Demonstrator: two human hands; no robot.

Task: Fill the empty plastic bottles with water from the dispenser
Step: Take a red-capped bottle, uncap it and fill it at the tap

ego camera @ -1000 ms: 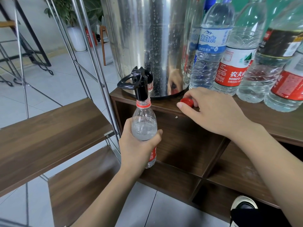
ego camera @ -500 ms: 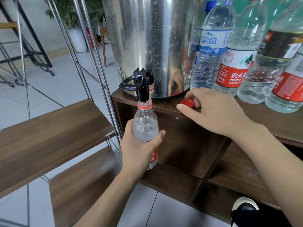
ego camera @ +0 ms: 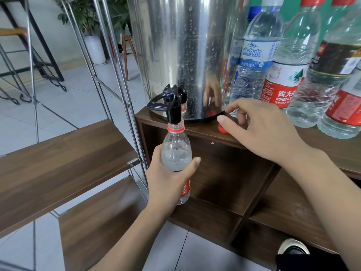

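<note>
My left hand (ego camera: 168, 178) grips a small clear plastic bottle (ego camera: 175, 153) with a red neck ring and red label. Its open mouth sits right under the black tap (ego camera: 172, 106) of the steel water dispenser (ego camera: 185, 45). Water stands up to the bottle's shoulder. My right hand (ego camera: 261, 132) lies on the wooden counter (ego camera: 199, 132) beside the dispenser's base, its fingers curled over a red cap (ego camera: 221, 129). The cap is mostly hidden, and my index finger is lifted above it.
Several large water bottles (ego camera: 254, 61) stand on the counter to the right of the dispenser. Open cubbies lie under the counter. A lower wooden shelf (ego camera: 58, 163) on a metal frame is at the left. A shoe (ego camera: 293, 249) shows at bottom right.
The water in the bottle has risen slightly. My right hand's fingers have shifted over the red cap, with the index finger now lifted. My left hand stays under the tap.
</note>
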